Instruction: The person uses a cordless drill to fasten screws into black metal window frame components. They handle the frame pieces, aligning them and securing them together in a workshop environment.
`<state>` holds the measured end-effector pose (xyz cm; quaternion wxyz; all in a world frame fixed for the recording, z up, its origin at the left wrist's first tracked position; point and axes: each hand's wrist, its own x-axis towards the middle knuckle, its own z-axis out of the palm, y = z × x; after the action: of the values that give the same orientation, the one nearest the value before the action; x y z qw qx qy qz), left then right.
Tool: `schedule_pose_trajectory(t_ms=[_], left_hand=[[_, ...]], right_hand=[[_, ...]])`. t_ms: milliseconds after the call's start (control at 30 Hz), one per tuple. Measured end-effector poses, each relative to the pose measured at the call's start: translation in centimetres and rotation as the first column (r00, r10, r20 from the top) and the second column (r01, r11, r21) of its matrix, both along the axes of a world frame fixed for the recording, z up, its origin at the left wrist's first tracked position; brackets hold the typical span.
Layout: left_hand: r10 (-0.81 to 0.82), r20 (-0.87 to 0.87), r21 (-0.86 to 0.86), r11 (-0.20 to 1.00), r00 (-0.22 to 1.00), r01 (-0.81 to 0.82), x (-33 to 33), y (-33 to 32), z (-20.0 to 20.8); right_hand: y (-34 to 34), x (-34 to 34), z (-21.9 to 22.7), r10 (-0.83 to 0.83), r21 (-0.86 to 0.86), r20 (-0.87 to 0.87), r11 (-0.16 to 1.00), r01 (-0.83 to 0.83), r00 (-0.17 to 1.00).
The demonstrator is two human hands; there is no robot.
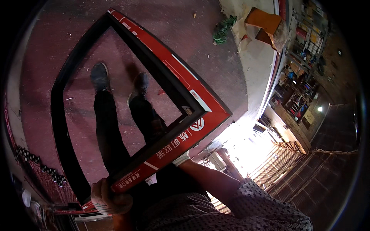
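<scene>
A large four-sided window or door frame (169, 148) is held up before me, dark on its inner faces with red printed film along two sides. My left hand (110, 198), which looks gloved, is closed around the frame near its lower left corner. My right forearm reaches up behind the near red side. Of my right hand (181, 158) only a white glove cuff shows below that side; its fingers are hidden behind the frame. Through the frame's opening my legs and dark shoes (100, 77) are visible on the floor.
The dark red floor (216, 77) has small scraps on it. Toward the upper right lie a green crumpled bundle (222, 30) and a brown wooden stool-like piece (264, 21). Shelves with tools (296, 96) stand at the right, near a bright doorway. Stacked patterned strips (42, 169) lie at the lower left.
</scene>
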<state>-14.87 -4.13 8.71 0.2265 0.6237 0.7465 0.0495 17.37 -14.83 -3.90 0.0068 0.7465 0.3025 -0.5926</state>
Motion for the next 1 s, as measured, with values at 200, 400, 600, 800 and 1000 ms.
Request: schedule_pose_trajectory(t_ms=[200,400,600,800,1000], left_hand=[[0.022,0.005,0.024,0.999,1.000,-0.022,0.4,-0.2,-0.4],[0.119,0.007,0.043,0.992,0.993,-0.120,1.3,-1.4,-0.7],[0.118,-0.014,0.070,0.991,0.993,-0.116,1.5,-1.8,-1.0],[0.078,0.029,0.014,0.997,0.997,-0.079,0.8,-1.6,-0.8],[0.046,0.098,-0.186,0.982,0.994,-0.028,-0.6,-0.6,1.2]], right_hand=[[5.3,-1.8,1.8,0.671,-0.149,0.231,0.740,-0.656,0.705],[3.4,-1.1,0.4,-0.826,-0.271,-0.379,0.529,0.804,0.417],[2.0,-0.3,-0.1,-0.900,-0.435,-0.422,0.094,0.896,-0.110],[1.7,0.1,-0.1,-0.914,-0.332,-0.401,0.207,0.920,0.060],[5.6,0.2,0.8,-0.807,-0.228,-0.196,0.590,0.774,0.558]])
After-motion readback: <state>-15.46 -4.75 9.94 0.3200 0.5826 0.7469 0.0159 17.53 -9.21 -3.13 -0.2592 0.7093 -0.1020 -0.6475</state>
